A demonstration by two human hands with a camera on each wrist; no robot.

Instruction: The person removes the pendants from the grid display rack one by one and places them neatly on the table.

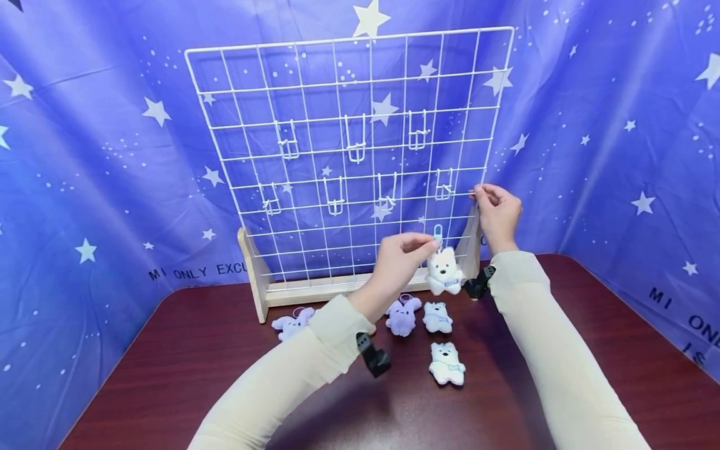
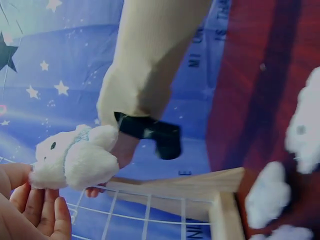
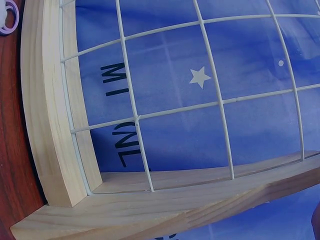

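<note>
My left hand (image 1: 400,261) pinches the pale clasp (image 1: 437,231) of a white plush bear keychain (image 1: 444,275), which hangs in front of the grid's lower right part. Seen from the left wrist, the plush (image 2: 90,162) has a light blue strap, and the left fingers (image 2: 47,210) are at its head end. At the right edge of the white wire grid (image 1: 353,201), my right hand (image 1: 500,215) pinches the frame with thumb and fingers. The right wrist view shows mostly grid wires and the wooden stand (image 3: 57,125). Several white hooks (image 1: 357,150) hang on the grid in two rows.
Two more white plush bears (image 1: 437,317) (image 1: 447,364) lie on the dark red table (image 1: 506,406). A purple plush (image 1: 402,315) lies beside them, and another purple plush (image 1: 294,324) is partly behind the left sleeve. A starry blue cloth (image 1: 607,144) surrounds the table.
</note>
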